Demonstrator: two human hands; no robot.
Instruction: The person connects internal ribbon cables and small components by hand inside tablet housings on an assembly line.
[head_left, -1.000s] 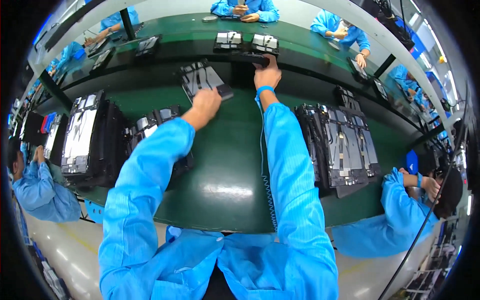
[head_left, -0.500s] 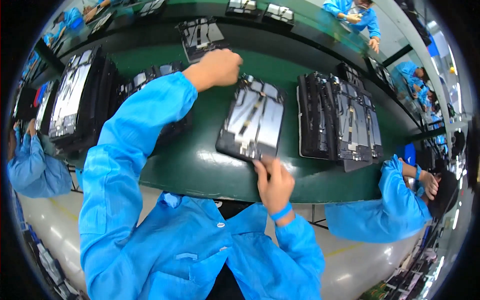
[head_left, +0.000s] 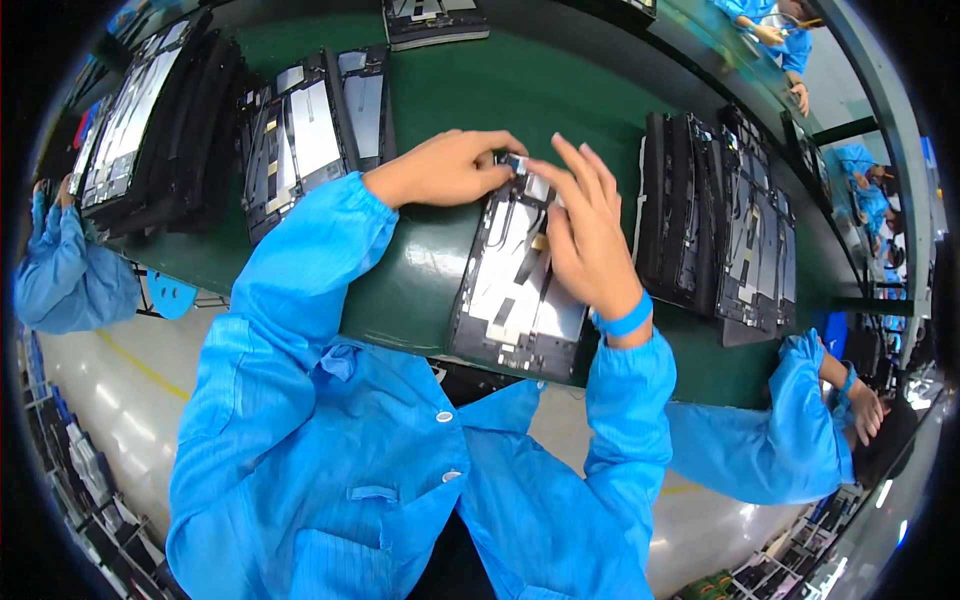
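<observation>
An opened tablet (head_left: 505, 270), its silver battery cells and dark ribbon cables bare, lies on the green table in front of me. At its upper left corner my left hand (head_left: 450, 168) is closed, thumb and forefinger pinching the edge; the exact grip is partly hidden. My right hand (head_left: 592, 235) is open above the upper right side, fingers stretched and a little blurred. Its fingertips hover over or touch the tablet's top part; I cannot tell which. A blue band (head_left: 625, 318) circles my right wrist.
Opened tablets lean in a row (head_left: 295, 130) left of centre. A tall stack (head_left: 145, 120) stands farther left, another group (head_left: 745, 220) at the right. One more tablet (head_left: 435, 22) lies at the far side. Co-workers in blue sit at left (head_left: 75, 270) and right (head_left: 760, 440).
My right hand has left the tablet's lower edge for its upper right side, fingers now spread. My left hand has come onto the upper left corner. The tablet lies closer to the table's front edge.
</observation>
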